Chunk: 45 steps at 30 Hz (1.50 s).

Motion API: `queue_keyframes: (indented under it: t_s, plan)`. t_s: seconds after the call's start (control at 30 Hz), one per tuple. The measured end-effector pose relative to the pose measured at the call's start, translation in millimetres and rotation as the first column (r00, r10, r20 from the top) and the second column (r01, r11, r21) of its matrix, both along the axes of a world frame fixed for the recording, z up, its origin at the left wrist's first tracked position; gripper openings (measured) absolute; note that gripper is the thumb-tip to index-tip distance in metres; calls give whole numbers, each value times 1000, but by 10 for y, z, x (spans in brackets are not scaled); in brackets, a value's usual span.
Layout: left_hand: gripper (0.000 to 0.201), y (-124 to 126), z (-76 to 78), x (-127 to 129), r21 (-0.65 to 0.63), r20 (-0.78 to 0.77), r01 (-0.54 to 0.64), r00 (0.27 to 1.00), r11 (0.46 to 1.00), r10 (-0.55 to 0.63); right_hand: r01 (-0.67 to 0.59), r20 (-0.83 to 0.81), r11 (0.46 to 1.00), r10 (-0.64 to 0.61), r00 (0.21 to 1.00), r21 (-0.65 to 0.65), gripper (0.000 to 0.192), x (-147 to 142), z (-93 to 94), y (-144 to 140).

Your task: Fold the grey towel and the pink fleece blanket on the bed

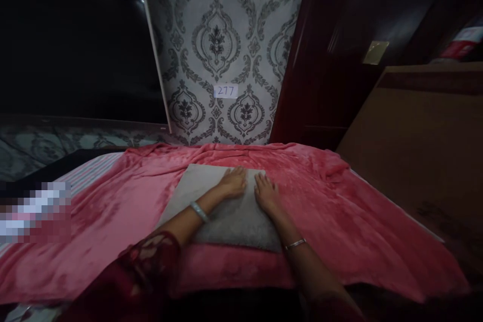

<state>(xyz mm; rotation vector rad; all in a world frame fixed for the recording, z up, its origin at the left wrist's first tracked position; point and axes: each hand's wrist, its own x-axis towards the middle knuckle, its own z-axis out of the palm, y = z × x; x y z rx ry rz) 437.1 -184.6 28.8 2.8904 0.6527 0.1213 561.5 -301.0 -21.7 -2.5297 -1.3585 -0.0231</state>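
Observation:
A grey cloth [226,224], roughly square, lies flat on a red plush blanket [324,221]. My left hand [234,182] rests on the upper middle of the cloth, fingers stretched out and pointing away from me. At the cloth's right edge, near its far corner, lies my right hand [266,191], palm down with the fingers slightly spread. Neither hand grips anything. A pale bangle circles my left wrist, and a thin silver one is on the right.
A large cardboard box [422,161] stands to the right, with a red-and-white labelled object [462,43] above it. At the left hangs a big dark screen [75,45]. A striped cloth [90,171] shows beside the blanket. A paper marked 277 [225,91] is on the patterned wall.

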Motion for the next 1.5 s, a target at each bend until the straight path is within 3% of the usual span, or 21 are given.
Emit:
queue_keyframes:
  t_s: [0.1, 0.2, 0.37, 0.47, 0.6, 0.7, 0.77, 0.87, 0.93, 1.03, 1.1, 1.2, 1.33, 1.5]
  plan:
    - [60, -154, -216, 293, 24, 14, 13, 1000, 1000, -13, -6, -44, 1000, 6, 999, -1, 58, -18, -130, 5]
    - [60, -223, -372, 318, 51, 26, -12, 1000, 999, 10, -12, -42, 1000, 13, 999, 12, 57, 3, -185, 7]
    - [64, 51, -369, 150, 87, 1, -83, 997, 993, 83, -21, -34, 999, 23, 999, 44, 57, 39, -225, -1]
    - [65, 401, -292, -137, 101, -26, -200, 979, 974, 204, -23, -37, 998, 25, 999, 62, 57, 45, -246, 0]
    - [63, 788, -189, -758, 124, -37, -343, 936, 931, 350, -14, -36, 998, 16, 999, 69, 57, 36, -253, -8]
    - [62, 908, -121, -1193, 135, -30, -434, 897, 891, 441, -15, -25, 996, 17, 1000, 84, 57, 32, -253, -19]
    - [62, 899, -72, -1349, 143, -29, -474, 875, 869, 483, -15, -35, 996, 18, 999, 92, 57, 52, -252, -11]
    - [63, 683, 2, -1309, 184, 17, -515, 853, 837, 521, -19, -81, 995, 27, 996, 96, 57, 133, -244, 17]
    - [62, 361, 24, -1143, 230, 70, -483, 874, 845, 481, -27, -109, 993, 40, 993, 116, 59, 194, -234, 5]
    - [60, -302, -58, -851, 242, 51, -200, 980, 949, 194, -38, -100, 982, 58, 993, 187, 63, 200, -259, -118]
    - [59, -713, -202, -698, 236, 68, -44, 997, 971, 29, -90, -62, 963, 109, 992, 254, 63, 108, -334, -262]
    - [61, -1080, -463, -567, 221, 52, 51, 997, 974, -64, -170, -22, 937, 185, 982, 305, 59, -124, -505, -479]
    - [61, -1137, -642, -541, 207, 40, 71, 996, 976, -81, -165, -17, 933, 180, 984, 320, 55, -355, -637, -619]
    - [67, -854, -543, -822, 155, -18, 1, 1000, 988, 2, -164, -9, 927, 178, 984, 338, 55, -379, -595, -646]
